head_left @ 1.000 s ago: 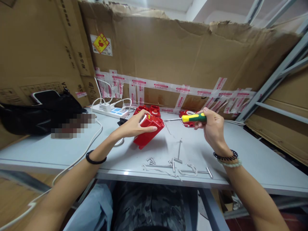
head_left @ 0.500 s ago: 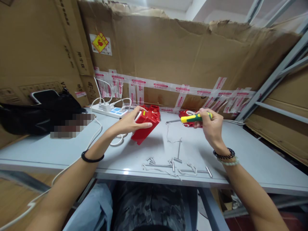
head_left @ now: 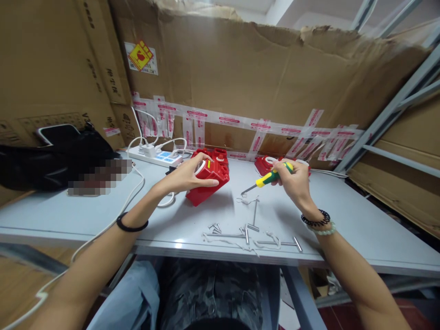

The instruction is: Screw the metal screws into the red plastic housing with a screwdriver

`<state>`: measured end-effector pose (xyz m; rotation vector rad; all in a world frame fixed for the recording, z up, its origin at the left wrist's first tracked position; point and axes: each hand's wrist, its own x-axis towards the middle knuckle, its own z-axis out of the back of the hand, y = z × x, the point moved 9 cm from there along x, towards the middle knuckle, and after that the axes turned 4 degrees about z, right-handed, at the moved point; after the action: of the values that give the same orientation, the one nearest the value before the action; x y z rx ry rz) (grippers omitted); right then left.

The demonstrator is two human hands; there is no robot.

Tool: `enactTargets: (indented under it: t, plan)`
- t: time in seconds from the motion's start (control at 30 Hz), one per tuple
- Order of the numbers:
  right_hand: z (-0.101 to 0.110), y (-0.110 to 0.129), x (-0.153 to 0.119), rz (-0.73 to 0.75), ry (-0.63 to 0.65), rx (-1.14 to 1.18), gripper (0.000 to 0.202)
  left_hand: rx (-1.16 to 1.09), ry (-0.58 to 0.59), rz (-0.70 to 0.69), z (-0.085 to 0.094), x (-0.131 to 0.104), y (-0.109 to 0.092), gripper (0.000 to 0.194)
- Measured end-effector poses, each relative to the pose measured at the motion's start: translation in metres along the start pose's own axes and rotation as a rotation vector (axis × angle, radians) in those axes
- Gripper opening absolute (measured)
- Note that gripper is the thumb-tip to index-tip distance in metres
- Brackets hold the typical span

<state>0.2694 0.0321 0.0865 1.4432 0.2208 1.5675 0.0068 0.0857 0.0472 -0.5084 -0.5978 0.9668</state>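
My left hand (head_left: pixel 187 176) grips a red plastic housing (head_left: pixel 215 172) with a yellow label, holding it tilted at the table's middle. In my right hand (head_left: pixel 292 178) is a screwdriver (head_left: pixel 264 180) with a yellow and green handle. Its tip points down and left, close to a thin white string (head_left: pixel 245 200) on the table. Behind the right hand sits a second red housing (head_left: pixel 263 165) with a white ring, partly covered by the hand. Nearer to me lie T-shaped metal rods (head_left: pixel 227 235) with white strings, beside several screws (head_left: pixel 215 228).
A white power strip (head_left: pixel 154 156) with plugs and cables stands at the back left. Left of it lie a black bag (head_left: pixel 68 158) and a phone (head_left: pixel 60 134). Cardboard (head_left: pixel 223 73) walls the back, and a metal rack (head_left: pixel 388 105) rises at the right.
My right hand has come down and slightly left. The screwdriver has swung from nearly level to tip-down, and the string by its tip now lies bunched on the table. The left hand barely differs.
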Motion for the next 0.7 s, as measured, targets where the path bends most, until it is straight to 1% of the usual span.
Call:
enactTargets:
  t: [0.1, 0.17, 0.23, 0.33, 0.4, 0.43, 0.5, 0.63, 0.7]
  plan:
    - [0.009, -0.008, 0.004, -0.053, -0.095, 0.162, 0.025, 0.060, 0.030, -0.125, -0.007, -0.002, -0.015, 0.061]
    - [0.014, -0.017, 0.007, -0.106, -0.148, 0.263, 0.022, 0.118, 0.048, -0.180, -0.016, -0.002, -0.021, 0.060]
    - [0.016, -0.024, 0.009, -0.150, -0.179, 0.333, 0.020, 0.197, 0.084, -0.204, -0.028, 0.001, -0.022, 0.059]
    - [0.018, -0.028, 0.012, -0.181, -0.197, 0.389, 0.020, 0.363, 0.173, -0.232, -0.048, 0.004, -0.019, 0.053]
    - [0.019, -0.029, 0.013, -0.186, -0.211, 0.412, 0.020, 0.444, 0.217, -0.241, -0.057, 0.006, -0.018, 0.050]
    - [0.019, -0.029, 0.013, -0.188, -0.217, 0.418, 0.020, 0.456, 0.216, -0.249, -0.058, 0.006, -0.019, 0.049]
    - [0.019, -0.029, 0.012, -0.192, -0.220, 0.422, 0.020, 0.417, 0.180, -0.293, -0.057, 0.005, -0.029, 0.050]
    - [0.016, -0.027, 0.009, -0.178, -0.208, 0.419, 0.022, 0.194, 0.013, -0.384, -0.049, 0.004, -0.058, 0.039]
    - [0.014, -0.024, 0.007, -0.163, -0.195, 0.424, 0.023, 0.092, -0.041, -0.403, -0.052, 0.005, -0.067, 0.037]
